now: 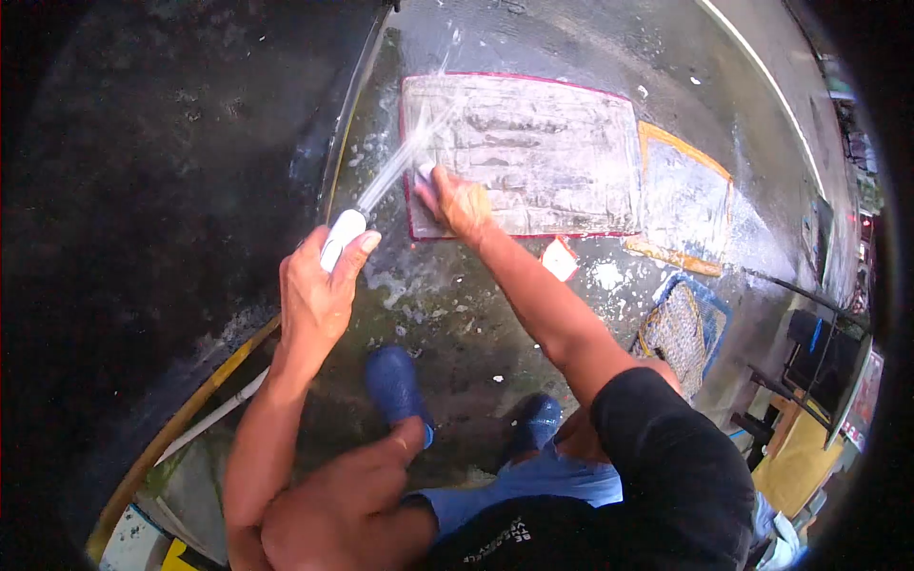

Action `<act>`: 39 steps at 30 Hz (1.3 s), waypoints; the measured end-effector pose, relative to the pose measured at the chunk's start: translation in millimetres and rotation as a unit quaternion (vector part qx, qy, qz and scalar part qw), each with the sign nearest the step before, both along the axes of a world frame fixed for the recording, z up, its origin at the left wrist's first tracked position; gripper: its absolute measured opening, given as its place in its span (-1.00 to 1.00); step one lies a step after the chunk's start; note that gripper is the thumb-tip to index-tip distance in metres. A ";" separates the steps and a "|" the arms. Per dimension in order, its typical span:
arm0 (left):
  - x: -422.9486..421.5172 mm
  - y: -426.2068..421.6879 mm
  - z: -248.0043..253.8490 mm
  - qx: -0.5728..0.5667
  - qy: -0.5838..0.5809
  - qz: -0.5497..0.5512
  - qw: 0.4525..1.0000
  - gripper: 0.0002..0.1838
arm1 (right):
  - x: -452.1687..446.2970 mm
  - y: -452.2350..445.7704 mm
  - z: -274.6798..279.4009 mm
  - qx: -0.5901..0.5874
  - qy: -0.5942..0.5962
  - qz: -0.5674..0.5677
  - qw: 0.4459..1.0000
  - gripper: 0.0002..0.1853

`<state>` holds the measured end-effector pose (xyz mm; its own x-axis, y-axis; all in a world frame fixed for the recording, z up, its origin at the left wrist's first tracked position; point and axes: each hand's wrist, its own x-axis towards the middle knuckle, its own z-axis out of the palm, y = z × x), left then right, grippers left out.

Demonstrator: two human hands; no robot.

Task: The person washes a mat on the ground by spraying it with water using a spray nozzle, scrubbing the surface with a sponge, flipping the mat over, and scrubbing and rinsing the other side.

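Observation:
My left hand (316,290) is wrapped round a white spray nozzle (345,233). A jet of water (390,179) shoots from it up and to the right, onto the left part of a pale, wet mat (562,171) with a dark red border. The mat lies flat on the ground with dark streaks across it. Over its lower left corner, my right hand (462,205) is closed, with a small white bit (426,171) showing at its fingertips. What that piece belongs to is hidden.
A second mat (685,195) with an orange border adjoins the first on the right. Nearer lie a grey textured cloth (674,333) and a small orange-and-white piece (559,258). Blue clogs (392,381) are on my feet. A yellowish edge (195,423) runs along the left.

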<state>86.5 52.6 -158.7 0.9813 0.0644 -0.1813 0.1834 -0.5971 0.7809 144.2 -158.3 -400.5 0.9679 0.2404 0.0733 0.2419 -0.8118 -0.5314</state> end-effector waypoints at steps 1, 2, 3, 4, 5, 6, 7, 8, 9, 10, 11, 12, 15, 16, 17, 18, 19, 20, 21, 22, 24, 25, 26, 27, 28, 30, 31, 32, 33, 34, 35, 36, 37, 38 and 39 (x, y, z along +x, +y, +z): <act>2.2 -0.7 -0.3 0.001 -0.002 -0.003 1.000 -0.45 | -6.3 -0.8 -1.4 -0.011 0.022 0.001 1.000 -0.63; 5.9 0.5 0.4 0.004 -0.006 -0.008 1.000 -0.45 | -9.2 0.6 -3.0 -0.020 0.041 0.000 0.999 -0.64; 12.6 2.2 0.6 0.007 -0.014 -0.017 1.000 -0.45 | -6.7 2.4 3.9 -0.015 0.057 0.004 0.998 -0.65; 21.1 4.4 -0.3 0.015 -0.015 -0.025 0.999 -0.44 | -4.6 2.3 10.8 -0.012 0.073 0.006 0.997 -0.65; 29.0 7.5 -2.4 0.022 -0.014 -0.032 0.999 -0.43 | -3.8 1.1 17.4 -0.010 0.090 0.008 0.996 -0.66; 33.1 11.4 -5.5 0.028 -0.012 -0.039 0.999 -0.43 | -5.8 -0.1 17.9 -0.008 0.093 0.011 0.996 -0.67; 36.1 14.9 -11.4 -0.005 0.027 -0.028 0.999 -0.42 | -7.1 -1.3 14.0 -0.006 0.096 0.014 0.995 -0.67; 36.6 16.0 -17.2 -0.033 0.029 -0.023 0.999 -0.42 | -8.1 -1.7 10.6 -0.003 0.099 0.015 0.995 -0.68; 35.0 16.5 -18.6 -0.059 0.036 -0.021 0.997 -0.42 | -7.5 -0.7 15.2 -0.007 0.114 0.011 0.993 -0.68; 32.4 19.1 -17.4 -0.084 0.046 -0.017 0.995 -0.43 | -9.0 1.2 19.2 -0.044 0.135 0.012 0.990 -0.68; 30.9 22.2 -14.1 -0.109 0.073 -0.016 0.991 -0.46 | -11.1 4.0 22.7 -0.079 0.158 0.016 0.984 -0.68; 32.1 23.5 -7.6 -0.136 0.082 -0.007 0.987 -0.47 | -8.5 7.3 24.9 -0.113 0.177 0.022 0.977 -0.68; 36.7 22.5 1.5 -0.182 0.083 0.013 0.980 -0.53 | -16.0 17.3 23.5 -0.104 0.137 0.022 0.985 -0.67; 35.2 22.0 1.9 -0.181 0.094 -0.003 0.979 -0.56 | -14.7 17.0 23.3 -0.085 0.143 0.034 0.986 -0.66; 34.9 22.4 2.4 -0.178 0.102 -0.016 0.979 -0.58 | -8.7 18.5 20.1 -0.065 0.145 0.049 0.986 -0.66; 36.1 22.8 1.3 -0.174 0.110 -0.032 0.978 -0.59 | 1.1 18.5 16.5 -0.044 0.146 0.062 0.986 -0.66; 36.9 22.6 1.8 -0.166 0.105 -0.032 0.980 -0.61 | 19.3 10.1 13.3 -0.017 0.154 0.072 0.985 -0.64; 37.2 18.1 5.6 -0.195 0.116 0.008 0.974 -0.60 | 37.8 -6.0 9.8 -0.037 0.165 0.047 0.984 -0.62; 37.1 18.7 8.6 -0.209 0.116 0.014 0.971 -0.60 | 58.3 -25.6 25.0 -0.056 0.179 0.024 0.982 -0.61; 36.0 20.3 9.5 -0.224 0.117 0.024 0.967 -0.60 | 77.1 -53.2 33.0 -0.077 0.167 -0.047 0.982 -0.57; 32.4 24.7 7.5 -0.214 0.100 0.015 0.972 -0.58 | 118.3 -106.8 17.3 -0.083 0.158 -0.200 0.964 -0.53; 32.2 25.1 9.0 -0.201 0.094 0.010 0.975 -0.57 | 132.7 -139.1 3.1 -0.071 0.120 -0.238 0.961 -0.50; 34.4 24.0 10.5 -0.189 0.083 0.002 0.978 -0.57 | 146.2 -149.6 2.0 -0.011 0.086 -0.345 0.935 -0.49; 36.7 23.9 7.2 -0.179 0.089 0.006 0.980 -0.54 | 155.4 -143.4 -30.4 -0.039 0.106 -0.283 0.952 -0.50; 39.5 20.8 8.4 -0.162 0.094 0.005 0.982 -0.54 | 136.4 -94.8 20.0 -0.014 0.125 -0.306 0.944 -0.56; 46.4 12.2 12.5 -0.131 0.098 0.004 0.987 -0.54 | 98.9 -27.0 -13.7 -0.080 0.097 -0.105 0.986 -0.62; 47.1 10.0 14.9 -0.133 0.096 0.013 0.986 -0.54 | 80.0 -2.9 -48.0 -0.068 0.150 0.067 0.984 -0.62; 45.1 11.0 17.2 -0.132 0.095 0.023 0.986 -0.55 | 86.8 -8.3 -43.6 -0.062 0.083 0.087 0.991 -0.61; 45.2 13.6 17.8 -0.130 0.094 0.034 0.987 -0.55 | 102.6 -18.1 -33.1 -0.054 0.014 0.107 0.993 -0.59; 45.1 16.7 17.1 -0.110 0.096 0.038 0.989 -0.55 | 124.4 -23.9 -24.1 -0.043 -0.055 0.132 0.989 -0.57; 43.0 20.3 16.6 -0.091 0.103 0.041 0.990 -0.55 | 166.7 -30.5 -22.4 -0.036 -0.032 0.089 0.995 -0.56; 41.1 20.6 16.1 -0.073 0.111 0.043 0.990 -0.55 | 198.3 -34.2 -24.3 -0.033 -0.006 0.046 0.998 -0.55; 42.1 16.1 17.9 -0.062 0.123 0.053 0.989 -0.55 | 196.1 -27.3 -25.8 -0.043 -0.001 0.024 0.999 -0.54; 41.7 14.0 16.7 -0.060 0.132 0.055 0.988 -0.56 | 194.5 -19.1 -24.5 -0.055 0.002 0.000 0.999 -0.54; 41.8 11.8 16.1 -0.060 0.138 0.057 0.987 -0.56 | 194.4 -14.8 -21.7 -0.069 0.002 -0.024 0.997 -0.54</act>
<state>128.3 64.4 -142.6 0.8811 0.1340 -0.4535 0.4599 -0.4661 0.7558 338.5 -173.2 -422.2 0.9785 0.2023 0.0394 0.2002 -0.8878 -0.4144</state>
